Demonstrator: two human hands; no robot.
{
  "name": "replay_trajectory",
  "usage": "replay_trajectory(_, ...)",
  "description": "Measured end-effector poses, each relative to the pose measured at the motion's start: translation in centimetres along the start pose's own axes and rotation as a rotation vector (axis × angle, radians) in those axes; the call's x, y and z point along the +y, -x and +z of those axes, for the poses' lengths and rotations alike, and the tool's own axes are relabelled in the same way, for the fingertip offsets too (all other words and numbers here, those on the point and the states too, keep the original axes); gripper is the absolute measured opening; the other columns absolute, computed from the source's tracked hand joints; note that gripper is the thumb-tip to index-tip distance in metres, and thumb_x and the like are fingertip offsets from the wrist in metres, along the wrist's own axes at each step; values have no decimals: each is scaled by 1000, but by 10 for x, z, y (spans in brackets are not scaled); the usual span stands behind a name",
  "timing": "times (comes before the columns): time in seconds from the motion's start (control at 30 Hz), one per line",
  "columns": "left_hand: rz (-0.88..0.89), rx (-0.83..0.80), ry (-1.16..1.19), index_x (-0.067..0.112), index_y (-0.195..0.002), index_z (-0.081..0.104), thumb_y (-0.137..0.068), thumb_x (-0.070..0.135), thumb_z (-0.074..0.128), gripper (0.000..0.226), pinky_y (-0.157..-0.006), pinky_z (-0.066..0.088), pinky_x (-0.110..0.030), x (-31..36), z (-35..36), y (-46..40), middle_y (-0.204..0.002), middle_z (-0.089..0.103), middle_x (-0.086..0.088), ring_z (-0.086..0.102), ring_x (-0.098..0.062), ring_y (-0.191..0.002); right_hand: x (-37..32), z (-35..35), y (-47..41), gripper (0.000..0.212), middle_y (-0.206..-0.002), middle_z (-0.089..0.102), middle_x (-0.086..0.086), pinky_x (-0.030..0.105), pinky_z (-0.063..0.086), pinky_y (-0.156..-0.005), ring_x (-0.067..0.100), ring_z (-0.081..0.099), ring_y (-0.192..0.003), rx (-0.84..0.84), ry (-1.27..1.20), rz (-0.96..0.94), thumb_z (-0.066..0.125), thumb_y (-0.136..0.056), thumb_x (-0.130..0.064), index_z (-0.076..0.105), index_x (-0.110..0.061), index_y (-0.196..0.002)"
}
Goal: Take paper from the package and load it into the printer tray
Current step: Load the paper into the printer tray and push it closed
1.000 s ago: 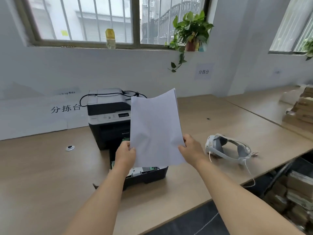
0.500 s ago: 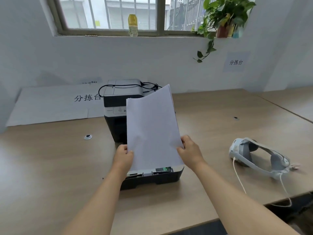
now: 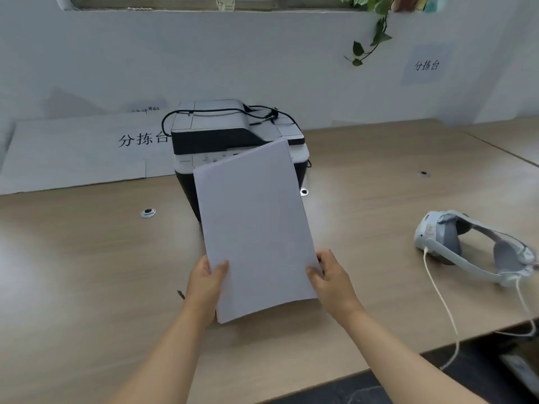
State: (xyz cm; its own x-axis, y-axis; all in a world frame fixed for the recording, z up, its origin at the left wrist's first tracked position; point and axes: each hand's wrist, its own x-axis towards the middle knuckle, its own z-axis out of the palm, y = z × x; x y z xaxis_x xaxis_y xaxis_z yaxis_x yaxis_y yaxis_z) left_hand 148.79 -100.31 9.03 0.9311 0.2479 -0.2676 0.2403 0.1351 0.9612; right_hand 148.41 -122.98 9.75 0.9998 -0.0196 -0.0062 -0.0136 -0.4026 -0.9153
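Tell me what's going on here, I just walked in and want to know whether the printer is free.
A person is holding a stack of white paper by its lower edges, left hand on one side and right hand on the other. The stack is tilted in front of the printer on the wooden desk and hides the tray, so it does not look loaded yet. A white headset lies off to the right.

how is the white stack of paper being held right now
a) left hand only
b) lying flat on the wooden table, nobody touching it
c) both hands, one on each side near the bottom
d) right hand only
c: the left hand grips the left edge and the right hand the right edge of the white stack of paper, held in front of the black and grey printer.
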Motion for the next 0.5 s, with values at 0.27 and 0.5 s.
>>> replay_trajectory(0.27, 179, 30, -39, 26, -105, 60, -100, 12, 46, 20, -78, 56, -32, -33, 4, -2, -105, 72, 0, 69, -19, -96, 29, 23, -7, 32, -102, 66, 3, 36, 55, -85, 22, 65, -96, 18, -320, 76, 49, -92, 5, 54, -26, -96)
replay_trajectory(0.5, 314, 68, -139, 18, -96, 58, -98, 14, 49, 10, -76, 53, -17, -65, 4, -6, -93, 69, 2, 65, -9, -85, 57, 34, -19, 17, -95, 71, 0, 39, 58, -81, 19, 68, -92, 44, -554, 59, 54, -94, -2, 62, -16, -99)
